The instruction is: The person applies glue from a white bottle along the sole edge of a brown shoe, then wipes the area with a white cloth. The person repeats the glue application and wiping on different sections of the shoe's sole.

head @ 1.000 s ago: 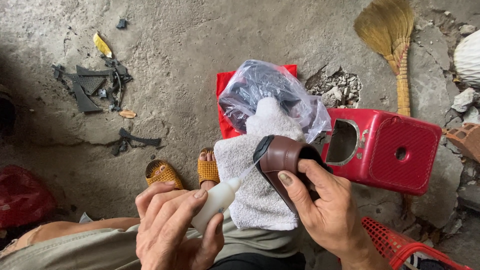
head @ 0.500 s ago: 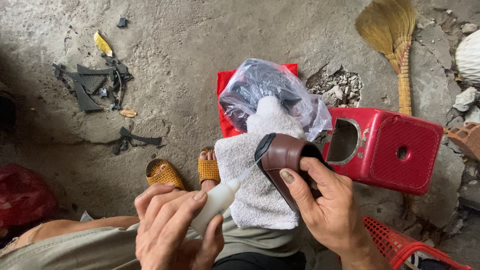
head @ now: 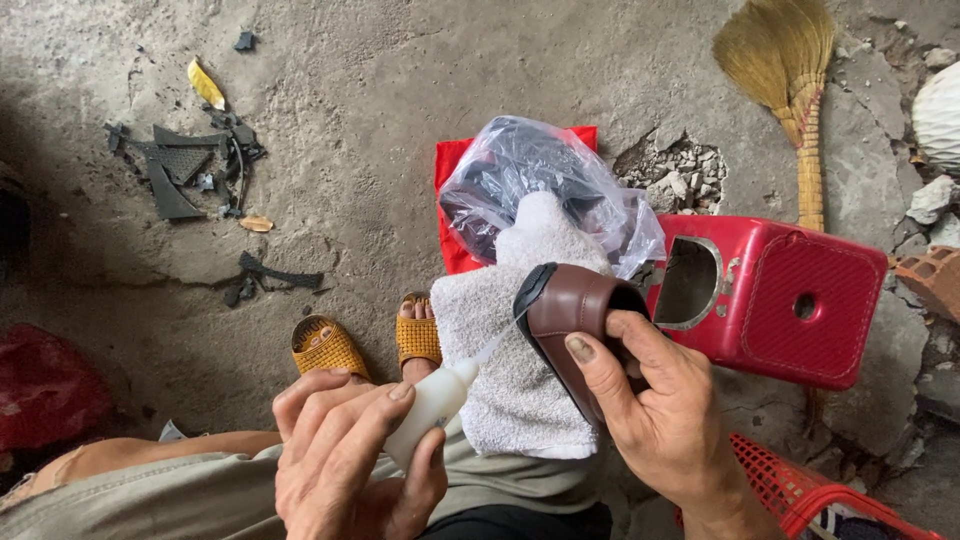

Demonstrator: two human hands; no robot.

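Concrete floor (head: 400, 120) w/ red stool (head: 800, 300) on its side, broom (head: 790, 70) behind, bagged item (head: 530, 170) by the stool. White towel (head: 510, 380) over the lap. Brown shoe (head: 570, 310) above the towel, sole edge up, gripped in right hand (head: 660, 420). Left hand (head: 350, 460) closed round white glue bottle (head: 430, 400), nozzle tip at the shoe's sole seam. Step looks like gluing the seam. Next prob. needs a gentle squeeze, tip run along the gap, shoe kept steady.
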